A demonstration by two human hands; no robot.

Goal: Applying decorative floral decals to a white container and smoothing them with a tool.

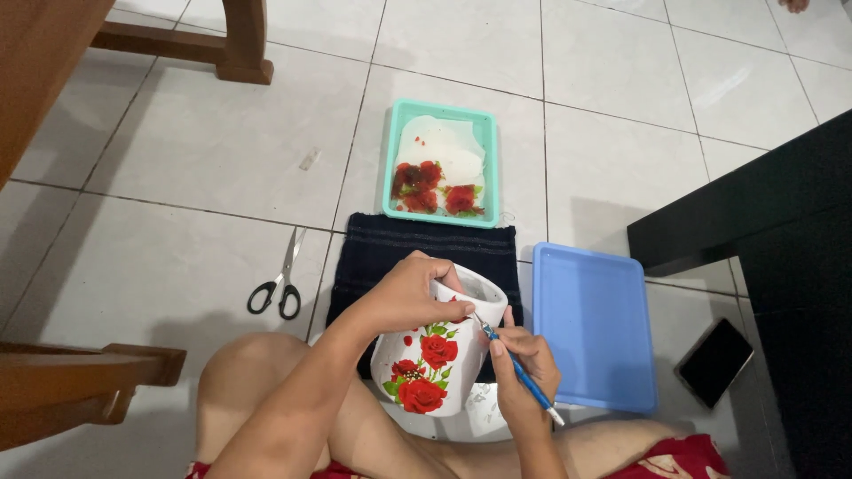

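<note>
Pot (pixel 439 355) w/ red rose decals sits tilted over the lap, above a dark cloth (pixel 390 248) on the tile floor. L hand (pixel 408 297) clamps the pot rim, fingers curled over the edge. R hand (pixel 524 364) pinches a blue brush (pixel 519 372), tip touching the pot just below the rim. Pot inside: can't tell contents. Teal tray (pixel 441 115) behind the cloth holds white paper + red rose cutouts, looks wet. Blue tray (pixel 593 324) right of the pot, empty. Scissors (pixel 280 277) left of the cloth, phone (pixel 714 361) far right.
</note>
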